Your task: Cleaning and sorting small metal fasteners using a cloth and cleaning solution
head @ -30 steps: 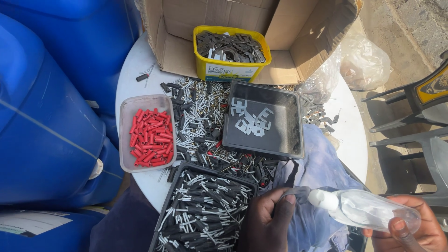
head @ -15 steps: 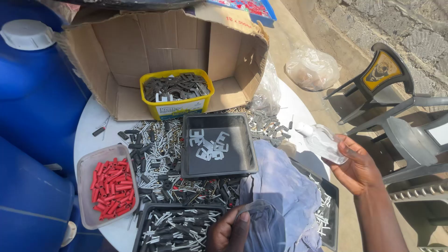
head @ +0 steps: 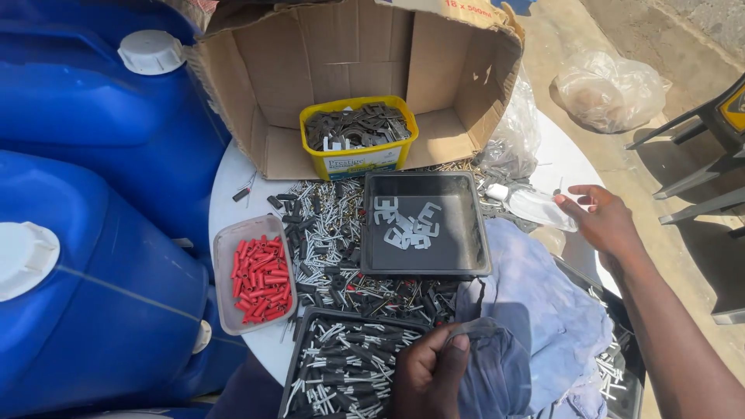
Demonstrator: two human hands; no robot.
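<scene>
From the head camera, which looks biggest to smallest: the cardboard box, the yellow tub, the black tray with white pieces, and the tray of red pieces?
1. Cardboard box, clearly largest.
2. Black tray with white pieces.
3. Yellow tub and clear tray of red pieces: these look much alike, and the red one lies nearer the camera, so I would not rank them.

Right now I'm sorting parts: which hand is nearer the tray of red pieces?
Left. The left hand grips blue cloth just right of the tray of red pieces; the right hand reaches far across the table.

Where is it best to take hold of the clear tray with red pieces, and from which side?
Take the clear tray by its long outer rim, coming from the left: that edge overhangs the white table, while loose metal parts crowd its right side.
</scene>
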